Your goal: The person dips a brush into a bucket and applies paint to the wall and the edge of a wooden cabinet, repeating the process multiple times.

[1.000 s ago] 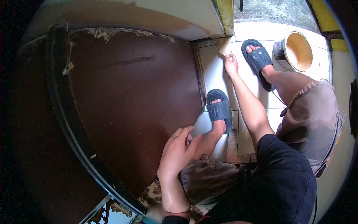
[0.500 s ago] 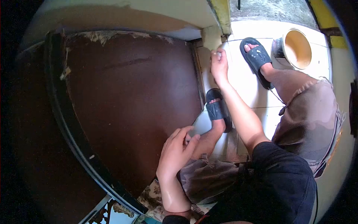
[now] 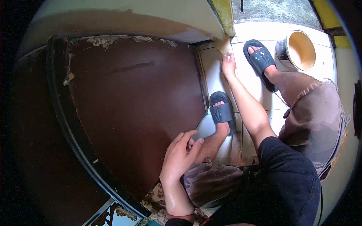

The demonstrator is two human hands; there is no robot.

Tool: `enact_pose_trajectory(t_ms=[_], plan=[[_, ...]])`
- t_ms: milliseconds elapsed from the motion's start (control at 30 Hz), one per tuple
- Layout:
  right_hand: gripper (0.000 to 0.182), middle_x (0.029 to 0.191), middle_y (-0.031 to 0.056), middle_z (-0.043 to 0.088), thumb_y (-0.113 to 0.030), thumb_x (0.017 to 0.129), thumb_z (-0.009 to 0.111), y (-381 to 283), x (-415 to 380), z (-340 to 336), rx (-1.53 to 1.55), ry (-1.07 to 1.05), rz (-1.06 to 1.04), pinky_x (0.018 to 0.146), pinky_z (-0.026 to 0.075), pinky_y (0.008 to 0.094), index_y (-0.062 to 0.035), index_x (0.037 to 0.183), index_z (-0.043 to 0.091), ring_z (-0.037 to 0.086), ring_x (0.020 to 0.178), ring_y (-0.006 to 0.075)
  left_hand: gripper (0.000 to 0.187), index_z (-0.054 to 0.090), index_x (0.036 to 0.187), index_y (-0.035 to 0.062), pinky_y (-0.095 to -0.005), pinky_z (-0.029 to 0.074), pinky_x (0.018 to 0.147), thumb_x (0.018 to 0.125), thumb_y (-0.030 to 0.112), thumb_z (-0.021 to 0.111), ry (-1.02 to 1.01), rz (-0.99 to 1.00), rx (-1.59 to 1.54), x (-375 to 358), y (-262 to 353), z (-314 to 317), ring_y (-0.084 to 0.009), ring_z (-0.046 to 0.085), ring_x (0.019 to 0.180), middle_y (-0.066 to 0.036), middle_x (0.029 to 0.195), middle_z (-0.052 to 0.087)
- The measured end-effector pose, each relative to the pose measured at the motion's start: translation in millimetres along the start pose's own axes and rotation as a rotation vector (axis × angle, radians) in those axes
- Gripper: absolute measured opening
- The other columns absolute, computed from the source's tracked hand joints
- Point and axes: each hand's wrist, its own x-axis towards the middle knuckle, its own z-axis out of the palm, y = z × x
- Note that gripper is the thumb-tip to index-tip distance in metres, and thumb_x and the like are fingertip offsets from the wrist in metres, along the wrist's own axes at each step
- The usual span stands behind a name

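Note:
My right hand (image 3: 229, 66) reaches down to the base of the wall, its fingers closed around a small pale handle. Beyond the fingers is a tan, smeared shape that looks like a paintbrush (image 3: 223, 46), beside the foot of the yellow post (image 3: 223, 17). My left hand (image 3: 179, 156) hovers in front of the brown panel (image 3: 139, 101), fingers loosely curled and the thumb apart. Nothing clearly shows in it. My slippered left foot (image 3: 221, 113) is just beyond the left hand.
A bucket (image 3: 300, 51) with a tan inside stands tilted at the right, near my other slipper (image 3: 260, 62). White tiles (image 3: 245, 86) cover the floor. A dark curved edge (image 3: 81, 143) runs down the left. Patterned fabric (image 3: 158, 194) lies at the bottom.
My right hand has moved slightly right and down, and the tan shape has shifted with it. The left hand has hardly moved. My view has tilted slightly.

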Motion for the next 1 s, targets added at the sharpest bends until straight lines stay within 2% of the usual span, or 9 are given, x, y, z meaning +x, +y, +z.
enact_pose_trajectory(t_ms=[33,100,133,200,267,400,467,767,1000], plan=[[0.020,0.062,-0.0023,0.047,-0.021,0.094,0.052,-7.0,-3.1,-4.4,0.003,-0.004,-0.004,0.045,0.033,0.0230,-0.0105,0.109,0.046,0.041,0.052,0.0059,0.029,0.061,0.108,0.0027,-0.0310,0.048,0.065,0.084,0.020,0.063,-0.012,-0.023,-0.025,0.9,0.7,-1.0,-0.0244,0.059,0.077,-0.013,0.086,0.060],[0.020,0.057,-0.0017,0.046,-0.027,0.093,0.052,-20.8,-18.9,-17.9,0.062,-0.028,0.198,0.042,0.032,0.0249,-0.0104,0.104,0.048,0.040,0.047,0.0078,0.029,0.061,0.108,0.0026,-0.0312,0.048,0.065,0.084,0.019,0.063,-0.012,-0.035,-0.015,1.4,1.9,-1.5,-0.0240,0.059,0.076,-0.013,0.086,0.060],[0.020,0.057,-0.0017,0.046,-0.027,0.093,0.052,-28.1,-23.2,-19.7,0.061,-0.030,0.200,0.042,0.032,0.0249,-0.0104,0.104,0.048,0.040,0.047,0.0078,0.029,0.061,0.108,0.0025,-0.0314,0.048,0.064,0.084,0.019,0.064,-0.021,-0.045,-0.007,0.7,2.3,-1.3,-0.0236,0.059,0.075,-0.013,0.086,0.060],[0.022,0.054,-0.0005,0.046,-0.030,0.092,0.052,-41.0,-26.5,-20.6,-0.076,0.020,0.277,0.038,0.031,0.0270,-0.0096,0.099,0.049,0.041,0.043,0.0097,0.029,0.061,0.108,0.0025,-0.0314,0.047,0.064,0.084,0.018,0.064,-0.008,-0.013,0.002,0.7,0.3,-0.7,-0.0229,0.059,0.075,-0.013,0.085,0.060],[0.023,0.054,0.0009,0.047,-0.031,0.092,0.052,-20.1,-10.4,-13.0,-0.014,0.010,0.267,0.036,0.031,0.0285,-0.0091,0.099,0.048,0.041,0.041,0.0114,0.029,0.061,0.108,0.0025,-0.0314,0.047,0.064,0.084,0.018,0.064,0.007,0.016,0.011,0.5,-0.1,-0.9,-0.0222,0.058,0.074,-0.012,0.084,0.059],[0.025,0.053,0.0019,0.047,-0.031,0.093,0.052,-28.1,-0.9,-3.9,-0.064,-0.031,0.284,0.033,0.031,0.0297,-0.0089,0.103,0.047,0.042,0.037,0.0134,0.029,0.061,0.108,0.0024,-0.0309,0.047,0.063,0.084,0.018,0.063,-0.009,-0.012,-0.001,-0.3,-0.1,-0.9,-0.0224,0.058,0.074,-0.012,0.083,0.059],[0.028,0.056,0.0024,0.047,-0.032,0.093,0.052,-45.7,-1.2,-3.3,0.073,-0.057,0.441,0.034,0.031,0.0279,-0.0085,0.107,0.044,0.043,0.040,0.0127,0.029,0.061,0.108,0.0024,-0.0309,0.047,0.063,0.084,0.019,0.063,-0.005,0.002,0.000,0.3,0.4,-0.2,-0.0227,0.058,0.074,-0.012,0.084,0.059],[0.026,0.060,0.0024,0.044,-0.029,0.093,0.050,-43.3,4.5,-5.0,0.172,-0.103,0.538,0.034,0.033,0.0266,-0.0084,0.107,0.042,0.043,0.044,0.0118,0.030,0.061,0.108,0.0027,-0.0303,0.047,0.062,0.084,0.019,0.064,0.004,0.020,0.028,1.1,-1.2,0.2,-0.0215,0.058,0.075,-0.012,0.085,0.059],[0.020,0.061,0.0039,0.046,-0.025,0.093,0.048,-52.6,17.3,11.7,0.136,-0.101,0.515,0.034,0.032,0.0281,-0.0082,0.103,0.043,0.043,0.043,0.0140,0.029,0.061,0.107,0.0027,-0.0308,0.047,0.064,0.083,0.020,0.064,-0.012,-0.021,0.000,0.8,1.3,-0.4,-0.0225,0.057,0.075,-0.012,0.084,0.059]])
